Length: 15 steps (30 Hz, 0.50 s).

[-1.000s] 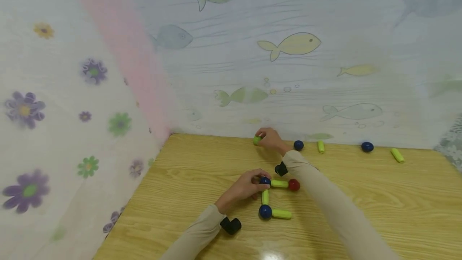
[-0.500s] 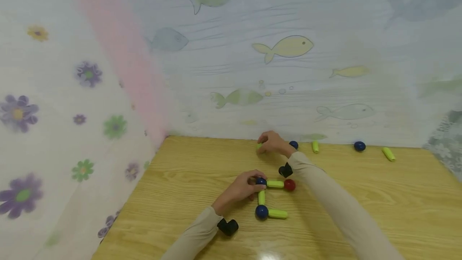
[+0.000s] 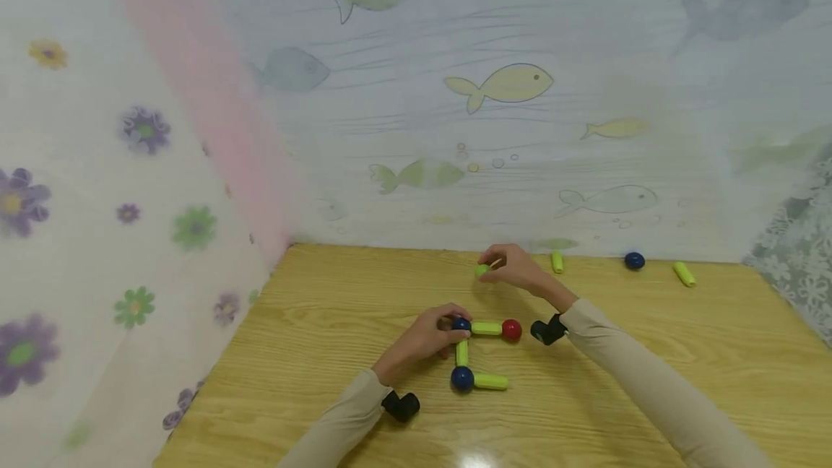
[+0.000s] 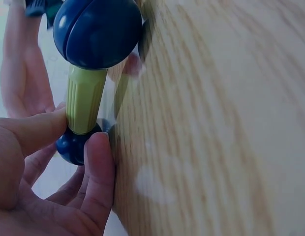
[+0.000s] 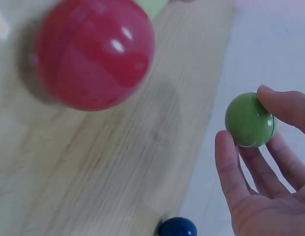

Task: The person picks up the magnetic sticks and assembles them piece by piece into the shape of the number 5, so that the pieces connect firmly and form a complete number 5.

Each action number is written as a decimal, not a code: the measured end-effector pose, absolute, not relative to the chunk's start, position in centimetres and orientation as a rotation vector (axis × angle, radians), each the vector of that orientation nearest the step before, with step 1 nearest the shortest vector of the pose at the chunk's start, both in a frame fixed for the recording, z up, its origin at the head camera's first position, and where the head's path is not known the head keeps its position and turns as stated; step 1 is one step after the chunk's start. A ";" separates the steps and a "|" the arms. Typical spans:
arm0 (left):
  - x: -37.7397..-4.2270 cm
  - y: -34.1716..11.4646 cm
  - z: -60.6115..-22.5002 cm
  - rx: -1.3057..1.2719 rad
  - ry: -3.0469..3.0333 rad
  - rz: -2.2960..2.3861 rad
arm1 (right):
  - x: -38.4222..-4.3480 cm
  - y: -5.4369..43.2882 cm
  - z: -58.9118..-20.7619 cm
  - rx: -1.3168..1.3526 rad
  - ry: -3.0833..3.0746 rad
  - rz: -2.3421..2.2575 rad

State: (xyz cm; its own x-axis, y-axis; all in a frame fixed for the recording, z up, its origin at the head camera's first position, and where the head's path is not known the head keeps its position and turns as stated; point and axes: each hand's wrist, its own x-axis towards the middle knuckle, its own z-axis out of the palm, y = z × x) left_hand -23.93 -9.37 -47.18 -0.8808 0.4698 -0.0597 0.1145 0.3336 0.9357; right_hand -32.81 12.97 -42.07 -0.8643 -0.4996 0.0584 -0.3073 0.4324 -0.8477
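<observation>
My left hand point(image 3: 425, 334) pinches a dark blue ball point(image 3: 461, 326), the upper corner of a joined toy frame on the table. From that ball, one yellow-green rod point(image 3: 486, 328) runs right to a red ball point(image 3: 511, 330), and another rod point(image 3: 461, 353) runs down to a second blue ball point(image 3: 462, 379). A third rod point(image 3: 490, 381) sticks out rightward from the lower ball with its far end bare. Between thumb and fingertips, my right hand point(image 3: 516, 268) holds a green ball point(image 5: 249, 120), beyond the frame and near the back wall.
Along the table's back edge lie a loose rod point(image 3: 557, 261), a blue ball point(image 3: 634, 261) and another rod point(image 3: 684, 274). Another blue ball point(image 5: 177, 227) shows in the right wrist view. A patterned wall borders the wooden table point(image 3: 364, 276) at the back and left.
My right hand has come right and a little toward me with the green ball, now covering a blue ball at the back in the head view. My left hand keeps its grip.
</observation>
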 end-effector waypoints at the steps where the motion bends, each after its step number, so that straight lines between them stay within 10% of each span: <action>1: -23.9 -9.4 -47.1 0.522 2.286 1.558 | -32.5 13.4 -42.0 -0.711 2.478 -1.416; 15: -23.9 -9.3 -47.4 0.532 2.296 1.554 | -27.6 17.3 -42.0 -0.785 2.368 -1.448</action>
State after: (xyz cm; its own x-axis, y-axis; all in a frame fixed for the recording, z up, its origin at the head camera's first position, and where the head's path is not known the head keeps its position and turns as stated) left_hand -23.89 -9.28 -47.37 -0.8805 0.4711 -0.0523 0.1266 0.3402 0.9318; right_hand -27.61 17.34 -41.96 -0.8217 -0.5667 0.0601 -0.3117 0.3586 -0.8799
